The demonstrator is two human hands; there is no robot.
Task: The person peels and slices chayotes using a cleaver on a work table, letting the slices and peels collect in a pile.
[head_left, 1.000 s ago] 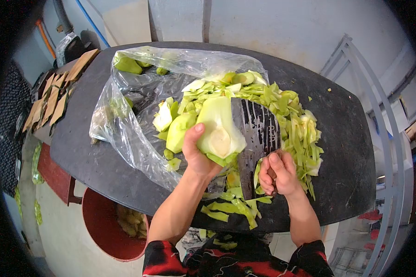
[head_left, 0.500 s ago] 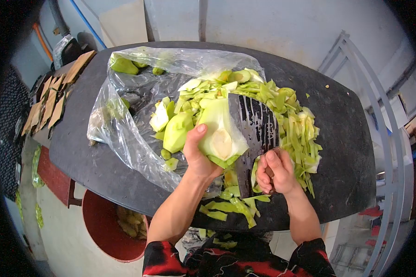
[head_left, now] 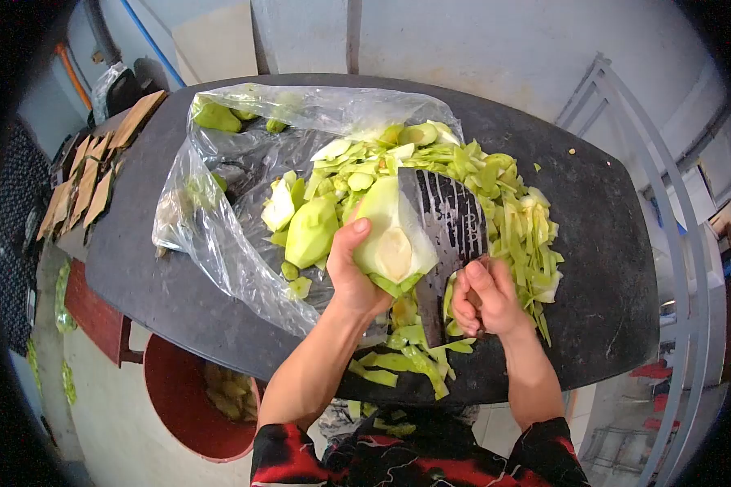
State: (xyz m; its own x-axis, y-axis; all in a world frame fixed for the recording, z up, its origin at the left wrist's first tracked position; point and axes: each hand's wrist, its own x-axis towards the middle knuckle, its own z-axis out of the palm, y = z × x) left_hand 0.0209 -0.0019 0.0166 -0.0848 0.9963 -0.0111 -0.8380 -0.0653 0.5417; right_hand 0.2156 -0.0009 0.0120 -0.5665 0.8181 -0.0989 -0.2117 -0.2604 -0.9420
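My left hand grips a peeled pale green fruit, its thumb along the left side. A cream oval shows in the fruit's white face, and some green skin remains at the bottom. My right hand is closed around the handle of a broad dark cleaver, mostly hidden by the fingers. The blade stands upright against the fruit's right side, wet and streaked. Beside my left hand lies another peeled green fruit. A heap of green peelings spreads behind and right of the blade.
A clear plastic bag with several green fruits lies open on the dark table. Below the left edge stands a red bucket holding pale pieces. A metal rail runs along the right.
The fruit has turned and tilted slightly in my left hand. The cleaver has shifted very little, its blade still against the fruit. Both hands keep their hold.
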